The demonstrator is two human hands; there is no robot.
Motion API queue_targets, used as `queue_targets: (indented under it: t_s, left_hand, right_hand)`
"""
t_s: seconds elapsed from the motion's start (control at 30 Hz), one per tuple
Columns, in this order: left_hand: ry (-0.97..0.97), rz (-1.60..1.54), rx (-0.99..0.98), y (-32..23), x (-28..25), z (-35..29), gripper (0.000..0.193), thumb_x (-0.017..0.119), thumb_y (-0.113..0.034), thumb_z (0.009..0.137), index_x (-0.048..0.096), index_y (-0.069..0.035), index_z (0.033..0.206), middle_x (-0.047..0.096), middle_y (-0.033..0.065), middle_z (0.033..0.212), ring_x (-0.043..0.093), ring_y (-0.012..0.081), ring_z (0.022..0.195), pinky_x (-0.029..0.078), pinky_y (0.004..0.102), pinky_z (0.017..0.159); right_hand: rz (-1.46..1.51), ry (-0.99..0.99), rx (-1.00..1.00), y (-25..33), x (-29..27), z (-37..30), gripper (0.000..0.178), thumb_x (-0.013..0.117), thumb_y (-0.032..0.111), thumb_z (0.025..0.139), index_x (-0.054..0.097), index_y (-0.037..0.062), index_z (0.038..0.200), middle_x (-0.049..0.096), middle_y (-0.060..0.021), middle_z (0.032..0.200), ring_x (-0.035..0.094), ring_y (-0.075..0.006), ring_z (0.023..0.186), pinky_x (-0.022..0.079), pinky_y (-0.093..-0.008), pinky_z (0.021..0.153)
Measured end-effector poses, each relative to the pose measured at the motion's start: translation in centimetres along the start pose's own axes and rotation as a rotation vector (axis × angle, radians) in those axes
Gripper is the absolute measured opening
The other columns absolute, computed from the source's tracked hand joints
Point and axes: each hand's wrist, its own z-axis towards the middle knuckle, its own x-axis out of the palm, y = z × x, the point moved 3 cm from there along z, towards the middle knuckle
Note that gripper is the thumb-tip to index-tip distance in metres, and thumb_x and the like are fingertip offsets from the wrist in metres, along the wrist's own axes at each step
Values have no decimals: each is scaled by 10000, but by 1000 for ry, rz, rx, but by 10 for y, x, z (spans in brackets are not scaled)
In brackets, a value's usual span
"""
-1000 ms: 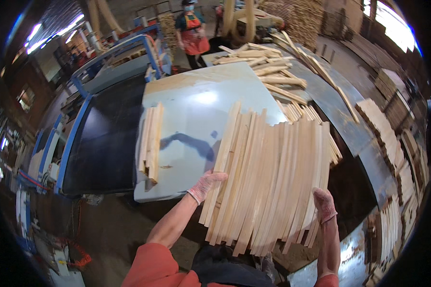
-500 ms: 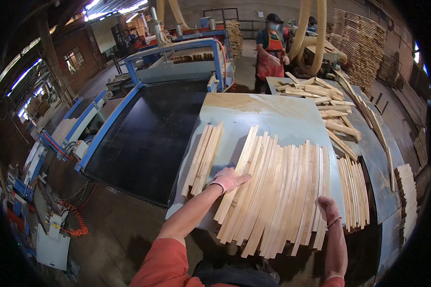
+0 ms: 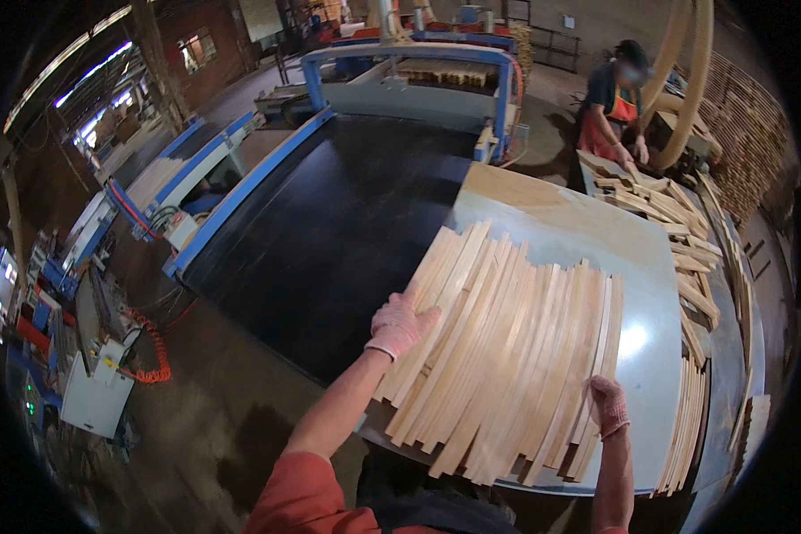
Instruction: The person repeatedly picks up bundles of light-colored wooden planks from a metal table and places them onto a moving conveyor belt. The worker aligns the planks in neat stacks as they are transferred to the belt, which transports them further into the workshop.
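A broad row of pale wooden strips (image 3: 507,356) lies side by side on a light grey-blue tabletop (image 3: 645,383), their ends uneven. At the row's left edge my left hand (image 3: 402,325), in a pinkish knit glove, is closed on the outermost strips, the thumb lying over their top. My right hand (image 3: 608,405), gloved alike, is curled against the right edge near the close end, with its fingertips partly hidden. Between the two hands the strips sit tightly together.
Left of the tabletop stretches a black conveyor bed (image 3: 329,231) under a blue machine frame (image 3: 409,52). At the far right, a co-worker (image 3: 612,111) in a red apron reaches to a heap of wood offcuts (image 3: 659,209). More strips (image 3: 683,436) stand at the right.
The separate strips on the left have joined the row, and the gap is gone. Both hands still flank the row. My view has swung left, and the co-worker now bends toward the heap.
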Motion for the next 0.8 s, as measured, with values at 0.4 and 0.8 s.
queue_targets:
  t_s: [0.4, 0.8]
  left_hand:
    - [-164, 229, -121, 307, -188, 170, 977, 537, -760, 942, 297, -163, 1678, 476, 262, 1538, 486, 423, 1427, 388, 548, 1167]
    - [-320, 441, -273, 543, -304, 292, 960, 338, -711, 1044, 227, -4, 1683, 212, 264, 1747, 161, 421, 1628, 81, 547, 1308]
  right_hand:
    - [93, 166, 108, -105, 434, 39, 82, 653, 77, 931, 699, 9, 931, 683, -50, 823, 686, -216, 755, 571, -352, 706]
    - [-304, 227, 6, -213, 768, 69, 596, 689, 394, 1022, 501, -7, 1421, 683, -200, 1288, 706, -348, 1083, 566, -458, 986]
